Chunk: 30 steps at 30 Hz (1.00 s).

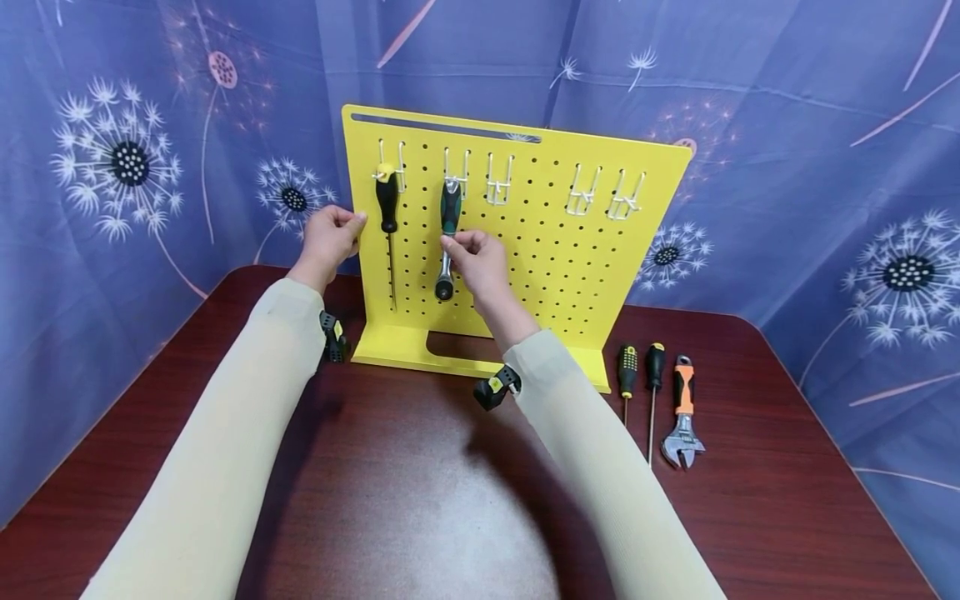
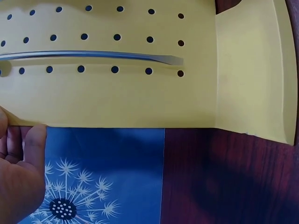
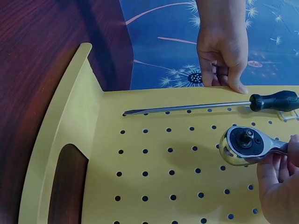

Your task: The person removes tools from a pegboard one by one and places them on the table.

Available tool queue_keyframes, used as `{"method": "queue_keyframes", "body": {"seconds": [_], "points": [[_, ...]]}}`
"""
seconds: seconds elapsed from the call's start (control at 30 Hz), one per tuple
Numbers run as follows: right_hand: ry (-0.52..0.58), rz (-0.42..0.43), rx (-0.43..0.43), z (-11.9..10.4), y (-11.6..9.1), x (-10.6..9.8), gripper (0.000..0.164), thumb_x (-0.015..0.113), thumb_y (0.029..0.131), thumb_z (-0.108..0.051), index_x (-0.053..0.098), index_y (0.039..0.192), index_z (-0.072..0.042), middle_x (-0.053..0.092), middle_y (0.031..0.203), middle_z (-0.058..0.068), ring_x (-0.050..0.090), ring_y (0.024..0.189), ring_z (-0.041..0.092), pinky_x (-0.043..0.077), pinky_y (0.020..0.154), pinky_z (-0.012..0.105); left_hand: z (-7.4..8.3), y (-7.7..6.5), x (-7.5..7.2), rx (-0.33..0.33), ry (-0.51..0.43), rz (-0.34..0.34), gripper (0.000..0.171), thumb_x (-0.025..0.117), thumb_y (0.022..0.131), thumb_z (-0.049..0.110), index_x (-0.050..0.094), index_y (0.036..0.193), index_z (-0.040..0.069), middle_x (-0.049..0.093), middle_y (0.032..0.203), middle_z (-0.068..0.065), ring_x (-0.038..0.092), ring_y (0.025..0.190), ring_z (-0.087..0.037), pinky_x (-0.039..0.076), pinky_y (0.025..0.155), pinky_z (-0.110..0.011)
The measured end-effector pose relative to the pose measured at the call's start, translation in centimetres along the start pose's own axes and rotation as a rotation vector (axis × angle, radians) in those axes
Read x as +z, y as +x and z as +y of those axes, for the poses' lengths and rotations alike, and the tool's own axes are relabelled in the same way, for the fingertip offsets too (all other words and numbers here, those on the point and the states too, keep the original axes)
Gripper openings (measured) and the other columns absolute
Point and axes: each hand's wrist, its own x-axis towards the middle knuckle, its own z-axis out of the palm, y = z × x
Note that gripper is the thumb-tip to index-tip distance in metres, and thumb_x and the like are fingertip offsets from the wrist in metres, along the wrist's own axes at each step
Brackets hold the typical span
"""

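My right hand (image 1: 482, 262) pinches a ratchet wrench (image 1: 450, 208) with a green-and-black handle, just below that handle. The wrench points down in front of the yellow pegboard (image 1: 525, 242), its handle end at a white wire hook; whether it hangs there I cannot tell. Its round head (image 3: 245, 142) stands out toward the camera in the right wrist view. With thumb and fingers my left hand (image 1: 330, 237) grips the pegboard's left edge. Beside that hand a black-handled flathead screwdriver (image 1: 387, 204) hangs tip down in the leftmost hook; its flat tip (image 2: 175, 60) shows in the left wrist view.
More white wire hooks (image 1: 498, 190) hold nothing along the board's upper part. On the dark red table (image 1: 420, 467) right of the board lie a yellow-and-black screwdriver (image 1: 627, 371), a black-handled screwdriver (image 1: 656, 367) and an orange-handled adjustable wrench (image 1: 683, 408). Behind hangs a blue dandelion-print cloth (image 1: 465, 58).
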Motion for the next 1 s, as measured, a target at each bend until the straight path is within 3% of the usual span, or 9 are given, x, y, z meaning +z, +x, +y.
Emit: {"method": "queue_keyframes", "body": {"seconds": [0.27,0.6,1.0], "points": [[-0.002,-0.017,-0.006,-0.3,-0.5,-0.2,0.017,0.069,0.097,-0.006,0.066,0.107,0.007,0.059,0.079,-0.006,0.057,0.072,0.004,0.053,0.066,0.014,0.0,0.0,-0.2,0.011,0.011,-0.015,0.017,0.054,0.107,0.028,0.052,0.098,0.014,0.046,0.094,0.004,0.048,0.084,-0.009,0.049,0.076,-0.017],[0.005,-0.054,0.036,-0.7,-1.5,-0.5,0.015,0.069,0.098,-0.009,0.066,0.105,0.003,0.059,0.08,-0.005,0.056,0.073,0.006,0.055,0.069,0.015,-0.1,0.1,0.0,0.004,-0.013,-0.005,0.016,0.055,0.106,0.028,0.053,0.098,0.014,0.046,0.092,0.004,0.046,0.077,-0.008,0.048,0.072,-0.017],[0.025,-0.054,0.039,-0.6,-2.0,-0.4,0.009,0.068,0.099,-0.009,0.065,0.096,-0.002,0.057,0.078,-0.004,0.054,0.072,0.007,0.053,0.065,0.016,-0.1,0.1,-0.1,-0.004,0.002,-0.009,0.016,0.055,0.107,0.028,0.053,0.1,0.014,0.046,0.095,0.004,0.047,0.082,-0.008,0.049,0.075,-0.019]]}}
